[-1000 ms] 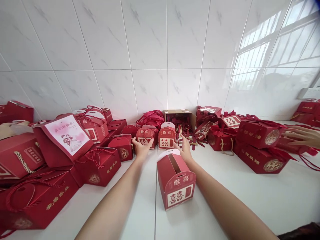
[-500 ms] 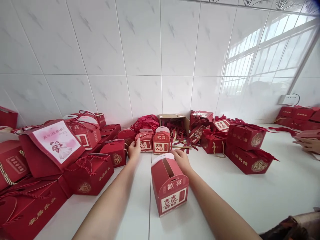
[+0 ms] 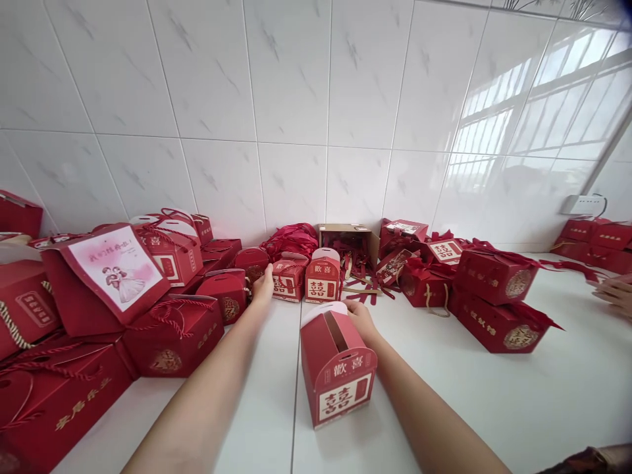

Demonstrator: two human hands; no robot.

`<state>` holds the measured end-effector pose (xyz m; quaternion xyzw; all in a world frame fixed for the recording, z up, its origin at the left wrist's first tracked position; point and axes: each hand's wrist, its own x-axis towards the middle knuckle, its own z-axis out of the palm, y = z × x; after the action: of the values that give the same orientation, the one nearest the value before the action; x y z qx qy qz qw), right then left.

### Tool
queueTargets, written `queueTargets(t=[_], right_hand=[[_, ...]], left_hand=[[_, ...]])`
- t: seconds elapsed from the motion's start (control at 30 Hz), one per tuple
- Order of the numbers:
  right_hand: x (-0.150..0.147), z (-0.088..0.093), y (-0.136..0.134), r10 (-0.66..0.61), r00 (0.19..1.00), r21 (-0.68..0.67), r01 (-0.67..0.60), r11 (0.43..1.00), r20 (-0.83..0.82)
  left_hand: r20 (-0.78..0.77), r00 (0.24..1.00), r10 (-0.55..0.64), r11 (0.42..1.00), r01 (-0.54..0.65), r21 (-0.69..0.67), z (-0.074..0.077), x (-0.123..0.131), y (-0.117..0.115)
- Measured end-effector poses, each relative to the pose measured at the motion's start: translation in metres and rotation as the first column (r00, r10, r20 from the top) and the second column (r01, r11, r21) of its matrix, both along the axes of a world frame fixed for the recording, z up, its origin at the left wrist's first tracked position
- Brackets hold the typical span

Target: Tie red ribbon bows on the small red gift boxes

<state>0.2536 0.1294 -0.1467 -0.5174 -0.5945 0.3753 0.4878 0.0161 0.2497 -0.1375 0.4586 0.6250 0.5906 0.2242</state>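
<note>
My left hand (image 3: 263,284) is at the left side of a small red gift box (image 3: 288,282) with a cream double-happiness label, its fingers closed against the box's edge. Touching that box on its right is a matching upright gift box (image 3: 322,278). My right hand (image 3: 361,317) lies low on the table, behind and right of a nearer red gift box (image 3: 336,368); its fingertips are partly hidden by that box's white rear flap. The nearer box stands between my forearms, with a slot open along its top.
Red gift boxes with rope handles (image 3: 172,339) are piled at the left. A cardboard carton (image 3: 374,242) with red ribbons stands by the tiled wall. Two stacked ribboned boxes (image 3: 498,326) sit at right. Another person's hand (image 3: 615,293) shows at the right edge.
The view has swung slightly left. My right hand has drawn a little closer behind the near box. The other person's hand has moved toward the right edge. The boxes stay in place.
</note>
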Motion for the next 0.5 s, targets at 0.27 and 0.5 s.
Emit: queueTargets(t=[0.27, 0.5], right_hand=[[-0.001, 0.004, -0.010, 0.140, 0.989, 0.000, -0.140, 0.990, 0.048], [-0.002, 0.010, -0.015, 0.205, 0.979, 0.063, -0.205, 0.977, -0.006]], left_hand=[[-0.055, 0.991, -0.119, 0.991, 0.122, 0.046, 0.000, 0.011, -0.012], [-0.314, 0.896, -0.314, 0.926, 0.362, 0.105, -0.008, 0.060, -0.028]])
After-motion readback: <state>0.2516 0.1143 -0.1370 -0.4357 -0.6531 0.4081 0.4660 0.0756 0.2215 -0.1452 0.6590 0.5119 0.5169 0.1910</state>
